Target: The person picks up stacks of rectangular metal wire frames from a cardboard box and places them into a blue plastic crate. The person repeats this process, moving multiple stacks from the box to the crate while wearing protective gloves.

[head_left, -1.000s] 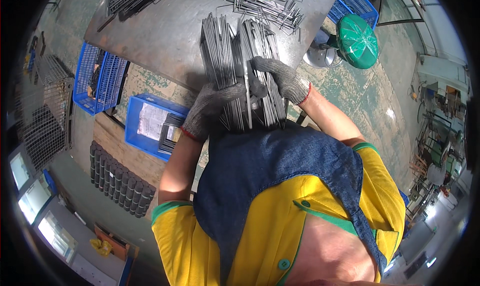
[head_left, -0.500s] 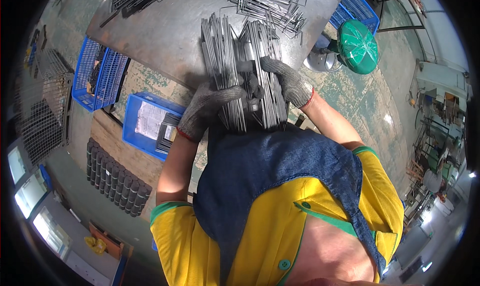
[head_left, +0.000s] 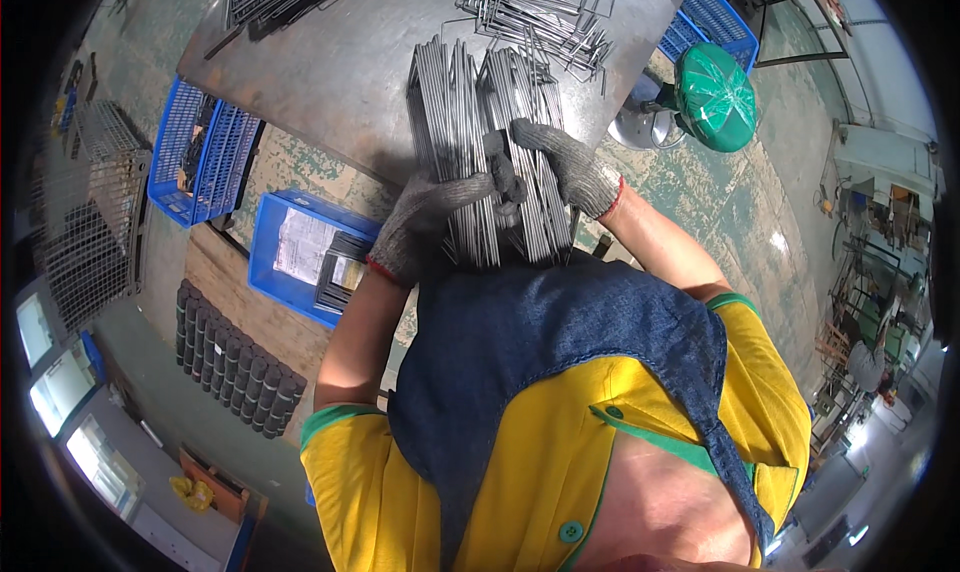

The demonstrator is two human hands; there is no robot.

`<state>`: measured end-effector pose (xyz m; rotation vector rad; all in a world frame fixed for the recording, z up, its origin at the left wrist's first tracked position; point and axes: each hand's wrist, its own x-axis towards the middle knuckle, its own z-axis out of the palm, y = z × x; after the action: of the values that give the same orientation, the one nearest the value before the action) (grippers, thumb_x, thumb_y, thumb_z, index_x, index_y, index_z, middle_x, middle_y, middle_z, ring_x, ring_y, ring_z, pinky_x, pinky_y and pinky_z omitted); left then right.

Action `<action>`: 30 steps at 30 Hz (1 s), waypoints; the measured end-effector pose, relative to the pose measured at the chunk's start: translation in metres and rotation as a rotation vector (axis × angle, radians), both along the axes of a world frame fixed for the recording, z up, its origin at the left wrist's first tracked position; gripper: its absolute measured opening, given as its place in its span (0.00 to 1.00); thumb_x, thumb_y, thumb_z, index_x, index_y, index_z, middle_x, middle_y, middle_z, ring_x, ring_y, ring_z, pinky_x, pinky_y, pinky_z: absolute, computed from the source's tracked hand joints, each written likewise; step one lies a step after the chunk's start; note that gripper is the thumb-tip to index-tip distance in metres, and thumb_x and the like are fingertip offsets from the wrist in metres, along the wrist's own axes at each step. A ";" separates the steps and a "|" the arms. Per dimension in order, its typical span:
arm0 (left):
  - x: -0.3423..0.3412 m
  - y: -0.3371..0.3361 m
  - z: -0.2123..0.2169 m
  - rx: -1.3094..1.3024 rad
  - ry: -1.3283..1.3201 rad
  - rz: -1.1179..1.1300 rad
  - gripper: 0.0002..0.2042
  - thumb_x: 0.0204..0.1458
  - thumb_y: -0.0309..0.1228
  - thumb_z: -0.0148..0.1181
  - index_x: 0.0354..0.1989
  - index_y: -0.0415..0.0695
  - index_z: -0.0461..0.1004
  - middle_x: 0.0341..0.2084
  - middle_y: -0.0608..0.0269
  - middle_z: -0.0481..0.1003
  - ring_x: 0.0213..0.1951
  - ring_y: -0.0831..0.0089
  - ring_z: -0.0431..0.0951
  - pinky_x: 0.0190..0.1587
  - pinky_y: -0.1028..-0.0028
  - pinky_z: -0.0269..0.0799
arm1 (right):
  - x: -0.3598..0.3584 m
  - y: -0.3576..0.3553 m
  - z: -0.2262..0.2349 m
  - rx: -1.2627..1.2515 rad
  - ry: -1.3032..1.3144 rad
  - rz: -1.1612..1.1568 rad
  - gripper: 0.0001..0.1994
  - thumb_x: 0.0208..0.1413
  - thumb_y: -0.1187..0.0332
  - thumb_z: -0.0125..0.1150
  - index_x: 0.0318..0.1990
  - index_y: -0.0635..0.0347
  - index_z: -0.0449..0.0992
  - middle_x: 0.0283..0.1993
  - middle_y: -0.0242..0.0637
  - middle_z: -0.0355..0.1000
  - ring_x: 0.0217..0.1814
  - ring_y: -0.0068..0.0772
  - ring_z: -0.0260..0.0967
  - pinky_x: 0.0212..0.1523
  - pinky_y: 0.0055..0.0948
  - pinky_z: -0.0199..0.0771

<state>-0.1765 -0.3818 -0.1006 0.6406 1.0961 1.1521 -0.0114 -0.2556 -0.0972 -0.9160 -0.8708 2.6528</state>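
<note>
Blue plastic crates (head_left: 200,157) sit at far left below the steel table (head_left: 340,82). Our gloved left hand (head_left: 425,222) clenches one bundle of bent wire frames (head_left: 455,132) at the table's near edge; our right hand (head_left: 565,167) presses the neighbouring bundle (head_left: 530,102). We judge gathering half done: loose wire pieces (head_left: 535,17) lie beyond.

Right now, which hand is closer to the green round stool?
Right. The right hand lies on the stack of metal wire frames, on the side toward the green stool. The left hand grips the stack's other side, farther from it.
</note>
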 end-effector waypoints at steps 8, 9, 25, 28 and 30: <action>0.004 0.003 0.019 -0.089 -0.149 -0.031 0.14 0.55 0.31 0.48 0.46 0.36 0.69 0.37 0.59 0.73 0.39 0.75 0.72 0.44 0.74 0.68 | 0.000 -0.001 -0.006 -0.149 0.011 -0.081 0.13 0.58 0.64 0.48 0.44 0.63 0.70 0.37 0.40 0.73 0.35 0.32 0.73 0.37 0.30 0.77; 0.003 0.001 0.003 -0.147 -0.167 -0.031 0.14 0.55 0.31 0.47 0.46 0.36 0.69 0.37 0.59 0.73 0.39 0.75 0.72 0.43 0.75 0.68 | -0.002 -0.001 -0.003 -0.128 -0.031 -0.097 0.13 0.58 0.64 0.48 0.43 0.63 0.70 0.37 0.40 0.73 0.35 0.32 0.73 0.36 0.31 0.77; 0.006 0.000 0.002 0.153 0.405 0.027 0.14 0.51 0.28 0.52 0.46 0.38 0.71 0.36 0.58 0.75 0.38 0.71 0.76 0.44 0.75 0.71 | 0.001 0.002 -0.010 -0.140 0.109 0.031 0.14 0.58 0.64 0.48 0.45 0.65 0.69 0.41 0.42 0.71 0.40 0.36 0.72 0.38 0.36 0.78; 0.002 -0.004 -0.017 0.053 0.276 0.006 0.13 0.52 0.27 0.50 0.46 0.37 0.71 0.39 0.57 0.74 0.42 0.69 0.75 0.46 0.74 0.70 | -0.002 -0.001 0.010 -0.124 0.015 0.014 0.14 0.57 0.65 0.50 0.45 0.66 0.69 0.44 0.43 0.71 0.43 0.36 0.71 0.43 0.36 0.76; -0.005 -0.010 -0.021 0.160 0.312 -0.046 0.13 0.54 0.26 0.46 0.47 0.36 0.70 0.41 0.54 0.74 0.44 0.68 0.74 0.47 0.73 0.70 | -0.002 0.000 0.000 -0.130 -0.048 -0.037 0.14 0.57 0.65 0.50 0.45 0.65 0.69 0.45 0.44 0.71 0.43 0.37 0.71 0.43 0.36 0.76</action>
<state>-0.1818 -0.3915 -0.1216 0.9907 1.2509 1.1314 -0.0136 -0.2558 -0.0976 -1.0188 -0.6916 2.6920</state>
